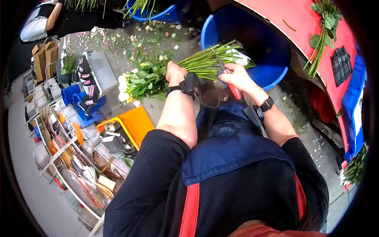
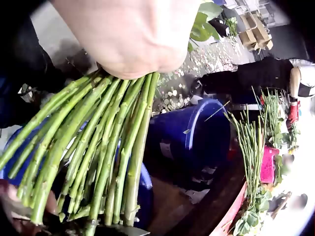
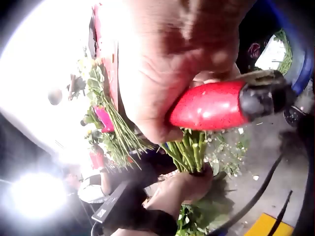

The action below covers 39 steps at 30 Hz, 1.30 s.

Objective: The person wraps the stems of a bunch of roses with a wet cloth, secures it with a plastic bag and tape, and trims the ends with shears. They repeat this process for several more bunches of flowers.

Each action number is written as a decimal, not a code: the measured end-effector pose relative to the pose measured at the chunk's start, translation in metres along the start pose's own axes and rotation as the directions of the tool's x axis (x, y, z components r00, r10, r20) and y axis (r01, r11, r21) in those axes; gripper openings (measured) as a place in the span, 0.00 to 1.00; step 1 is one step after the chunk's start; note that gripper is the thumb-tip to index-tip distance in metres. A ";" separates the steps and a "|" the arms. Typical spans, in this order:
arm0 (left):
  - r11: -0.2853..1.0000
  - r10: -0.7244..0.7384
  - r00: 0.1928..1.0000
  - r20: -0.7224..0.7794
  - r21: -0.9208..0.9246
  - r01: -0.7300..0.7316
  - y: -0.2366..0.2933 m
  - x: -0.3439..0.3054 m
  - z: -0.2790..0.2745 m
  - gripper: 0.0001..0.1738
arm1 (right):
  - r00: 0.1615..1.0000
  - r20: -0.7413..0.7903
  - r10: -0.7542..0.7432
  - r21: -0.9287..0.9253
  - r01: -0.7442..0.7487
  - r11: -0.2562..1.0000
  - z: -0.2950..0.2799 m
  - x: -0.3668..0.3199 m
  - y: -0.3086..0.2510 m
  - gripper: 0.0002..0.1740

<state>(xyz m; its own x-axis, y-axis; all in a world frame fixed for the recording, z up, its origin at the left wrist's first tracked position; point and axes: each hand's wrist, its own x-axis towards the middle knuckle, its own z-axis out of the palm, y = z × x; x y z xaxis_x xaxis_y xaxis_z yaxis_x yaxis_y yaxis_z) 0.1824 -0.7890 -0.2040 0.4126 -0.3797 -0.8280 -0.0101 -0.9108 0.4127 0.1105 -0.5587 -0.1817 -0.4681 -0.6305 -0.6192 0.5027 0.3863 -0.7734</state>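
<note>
Petals (image 1: 178, 27) lie on the floor (image 1: 189, 45) beside a red counter (image 1: 290, 23). The left hand (image 1: 176, 74) has its fingers wrapped around the flower bunch (image 1: 148, 81), whose stems (image 1: 201, 65) reach over the blue bucket (image 1: 272, 65). The right hand (image 1: 241, 78) curls its fingers on red-handled shears (image 1: 236, 92) near these stems.

Bunch of flowers (image 1: 195, 64): long green stems, broad leaves (image 1: 146, 81), pale blooms (image 1: 123, 89), mostly white, at the leafy end. Lies aslant in upper middle of head view, blooms to the left, bare stem ends up and to the right. Gripped round the stems, just beside the leaves, by the left hand (image 1: 176, 73). In left wrist view, stems fan out toward lower left; ends uneven.

Shears (image 1: 235, 91): red handles, dark metal blades. Held in the right hand (image 1: 239, 77), upper middle of head view, blades pointing up and left, across the stems; contact unclear.
</note>
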 end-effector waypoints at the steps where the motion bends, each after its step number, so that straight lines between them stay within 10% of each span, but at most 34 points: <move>1: 0.999 -0.029 0.998 0.047 -0.041 0.030 0.003 0.004 0.000 0.26 | 0.999 -0.026 0.032 0.079 -0.030 0.996 0.001 -0.003 -0.006 0.10; 4: 0.823 -0.226 0.958 0.176 -0.492 0.284 0.009 0.025 0.001 0.26 | 0.999 -0.013 0.052 0.068 -0.051 0.996 0.004 -0.014 0.007 0.13; 6: 0.061 -0.391 0.836 0.386 -0.895 0.441 0.010 0.062 0.002 0.22 | 1.000 -0.012 -0.018 0.049 0.019 0.999 0.004 -0.020 0.022 0.22; 8: -0.745 -0.300 0.707 0.640 -0.620 0.245 0.012 0.093 0.002 0.19 | 0.994 -0.016 -0.106 -0.054 0.105 0.993 0.008 -0.025 0.024 0.30; 10: -0.969 -0.152 0.721 0.676 -0.247 0.027 0.013 0.046 -0.003 0.19 | 0.988 -0.015 -0.156 -0.086 0.154 0.984 0.013 -0.019 0.020 0.31; 15: -0.957 -0.132 0.779 0.613 -0.283 0.061 0.018 -0.034 -0.015 0.21 | 0.994 0.027 -0.108 -0.105 0.110 0.988 0.019 0.001 0.013 0.38; 19: -0.973 -0.068 0.768 0.637 -0.211 0.089 0.015 -0.022 -0.015 0.22 | 0.956 -0.085 -0.282 -0.187 0.263 0.947 0.019 -0.008 0.020 0.37; 32: -0.984 -0.052 0.715 0.697 -0.158 0.083 0.016 0.006 -0.019 0.23 | 1.000 0.004 0.028 0.142 -0.029 0.989 0.035 -0.016 0.006 0.18; 36: -0.982 -0.054 0.709 0.704 -0.165 0.089 0.020 0.010 -0.020 0.23 | 0.994 0.035 -0.104 -0.139 0.108 0.984 0.017 -0.021 0.037 0.22; 39: -0.981 -0.056 0.704 0.708 -0.169 0.092 0.021 0.013 -0.021 0.22 | 0.996 0.037 -0.078 0.043 0.076 0.996 0.018 -0.027 0.036 0.26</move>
<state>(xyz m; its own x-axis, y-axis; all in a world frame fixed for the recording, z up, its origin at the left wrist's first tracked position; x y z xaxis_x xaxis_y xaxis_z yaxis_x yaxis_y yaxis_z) 0.2063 -0.8097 -0.1980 -0.3534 -0.3313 -0.8748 0.2014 0.8863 -0.4170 0.1546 -0.5402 -0.1909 -0.4782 -0.6834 -0.5516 0.4961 0.3081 -0.8118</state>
